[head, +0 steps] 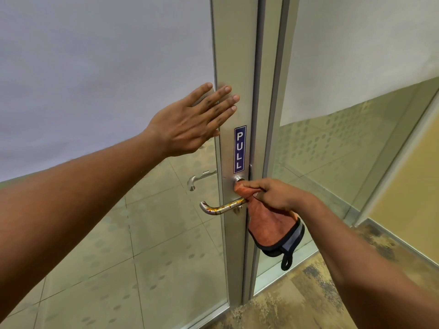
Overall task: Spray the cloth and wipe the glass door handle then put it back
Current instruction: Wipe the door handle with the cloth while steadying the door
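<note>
An orange cloth (pixel 268 225) with a black trim and a black loop hangs from my right hand (pixel 276 194). That hand pinches the cloth's top corner against the round base of the metal door handle (pixel 222 208), just below the lock cylinder (pixel 238 179). The lever of the handle sticks out to the left, bare and shiny. My left hand (pixel 190 123) lies flat and open against the glass door's metal frame (pixel 234 67), above the handle. No spray bottle is in view.
A blue PULL sticker (pixel 240 149) sits on the frame above the lock. A second lever (pixel 200 178) shows through the frosted glass on the far side. A fixed glass panel (pixel 344 150) stands to the right, over patterned carpet (pixel 297 302).
</note>
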